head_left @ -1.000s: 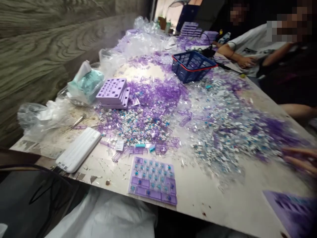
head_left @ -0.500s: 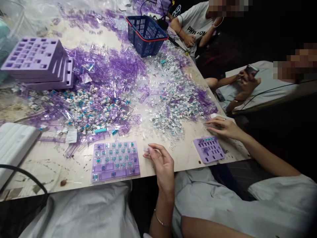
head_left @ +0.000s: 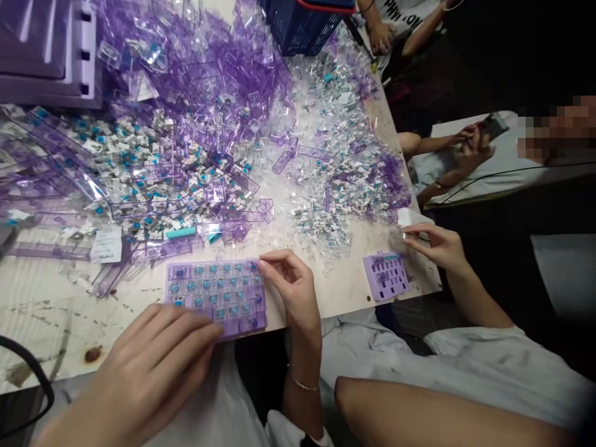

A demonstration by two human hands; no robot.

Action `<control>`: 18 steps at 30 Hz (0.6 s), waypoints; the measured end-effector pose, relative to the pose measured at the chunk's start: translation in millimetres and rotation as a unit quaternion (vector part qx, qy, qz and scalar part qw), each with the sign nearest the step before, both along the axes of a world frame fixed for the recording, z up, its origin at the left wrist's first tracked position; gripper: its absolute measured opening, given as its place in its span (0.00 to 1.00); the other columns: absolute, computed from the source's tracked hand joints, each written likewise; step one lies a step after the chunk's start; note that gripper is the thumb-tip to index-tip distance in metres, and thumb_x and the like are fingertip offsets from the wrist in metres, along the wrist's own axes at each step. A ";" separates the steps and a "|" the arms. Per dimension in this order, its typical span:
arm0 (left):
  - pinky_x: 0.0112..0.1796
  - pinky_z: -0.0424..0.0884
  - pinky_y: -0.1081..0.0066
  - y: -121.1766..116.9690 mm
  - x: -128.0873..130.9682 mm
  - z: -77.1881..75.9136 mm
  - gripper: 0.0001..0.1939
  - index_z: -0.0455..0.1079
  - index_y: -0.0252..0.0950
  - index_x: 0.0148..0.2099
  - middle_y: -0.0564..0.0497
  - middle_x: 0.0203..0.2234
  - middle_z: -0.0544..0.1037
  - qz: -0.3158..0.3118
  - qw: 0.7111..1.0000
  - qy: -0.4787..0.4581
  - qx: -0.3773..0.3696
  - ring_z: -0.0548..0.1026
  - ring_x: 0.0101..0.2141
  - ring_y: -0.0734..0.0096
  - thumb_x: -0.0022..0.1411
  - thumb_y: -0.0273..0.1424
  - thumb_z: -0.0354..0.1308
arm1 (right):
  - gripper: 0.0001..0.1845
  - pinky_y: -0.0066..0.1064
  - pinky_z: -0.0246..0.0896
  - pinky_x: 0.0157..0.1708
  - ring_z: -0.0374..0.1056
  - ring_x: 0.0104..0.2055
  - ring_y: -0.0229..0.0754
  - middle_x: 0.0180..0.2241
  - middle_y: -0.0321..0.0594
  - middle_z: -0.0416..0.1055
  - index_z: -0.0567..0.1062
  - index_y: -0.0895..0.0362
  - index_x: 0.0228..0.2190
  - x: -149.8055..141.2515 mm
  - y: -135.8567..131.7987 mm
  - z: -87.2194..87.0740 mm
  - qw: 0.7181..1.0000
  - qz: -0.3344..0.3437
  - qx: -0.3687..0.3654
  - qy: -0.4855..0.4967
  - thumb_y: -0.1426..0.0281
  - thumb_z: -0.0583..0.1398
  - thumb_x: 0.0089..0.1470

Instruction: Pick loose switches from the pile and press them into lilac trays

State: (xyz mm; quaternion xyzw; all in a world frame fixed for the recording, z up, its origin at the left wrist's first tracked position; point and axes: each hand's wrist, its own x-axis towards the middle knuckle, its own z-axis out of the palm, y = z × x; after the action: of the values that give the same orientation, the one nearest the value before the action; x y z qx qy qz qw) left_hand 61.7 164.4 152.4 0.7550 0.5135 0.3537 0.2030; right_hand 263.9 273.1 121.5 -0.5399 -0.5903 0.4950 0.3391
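Note:
A purple tray (head_left: 218, 292) with blue-stemmed switches in its slots lies at the table's near edge. My left hand (head_left: 153, 366) reaches in from the bottom left, fingers stretched out flat, their tips over the tray's lower edge, holding nothing. My right hand (head_left: 291, 285), with a thin bracelet on the wrist, is curled at the tray's upper right corner. Its thumb and fingertips pinch together there; what they hold is hidden. A heap of loose switches and clear purple strips (head_left: 177, 161) lies just behind the tray.
A neighbour's hand (head_left: 437, 245) hovers by a smaller purple tray (head_left: 386, 276) at the right edge. Stacked purple trays (head_left: 51, 62) stand far left, a blue basket (head_left: 302, 22) far back. Other people sit along the right; one holds a phone (head_left: 488, 127).
The view has swung down and closer to the table. My left hand has come in over the tray's lower edge. My right hand moved left from beside the tray to its upper right corner.

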 end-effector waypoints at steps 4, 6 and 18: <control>0.44 0.64 0.61 30.3 5.3 -6.8 0.12 0.67 0.26 0.51 0.41 0.45 0.74 0.011 0.995 0.085 0.055 0.68 0.44 0.59 0.66 0.22 0.51 | 0.04 0.26 0.59 0.33 0.65 0.32 0.34 0.29 0.32 0.70 0.77 0.53 0.32 -0.9 1.8 5.4 0.999 -0.016 -0.039 0.031 0.67 0.66 0.52; 0.45 0.62 0.59 43.6 12.4 -9.6 0.15 0.67 0.23 0.54 0.37 0.48 0.73 0.014 0.987 0.138 0.080 0.68 0.47 0.54 0.67 0.24 0.50 | 0.05 0.27 0.58 0.33 0.64 0.32 0.34 0.29 0.32 0.70 0.77 0.53 0.31 0.4 3.2 7.8 0.997 -0.019 -0.054 0.043 0.67 0.67 0.51; 0.39 0.60 0.63 58.9 10.6 -15.9 0.18 0.65 0.24 0.57 0.40 0.50 0.74 -0.015 0.986 0.161 0.050 0.72 0.46 0.58 0.69 0.27 0.48 | 0.03 0.27 0.58 0.33 0.64 0.32 0.35 0.30 0.32 0.71 0.76 0.53 0.29 4.5 9.5 12.6 0.994 0.004 -0.091 0.068 0.69 0.66 0.50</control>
State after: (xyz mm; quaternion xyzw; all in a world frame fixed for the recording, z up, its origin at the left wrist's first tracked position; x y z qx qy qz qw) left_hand 72.3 223.4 136.5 0.8187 0.5098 0.2501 0.0848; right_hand 268.4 282.6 134.1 -0.5309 -0.5208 0.5835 0.3262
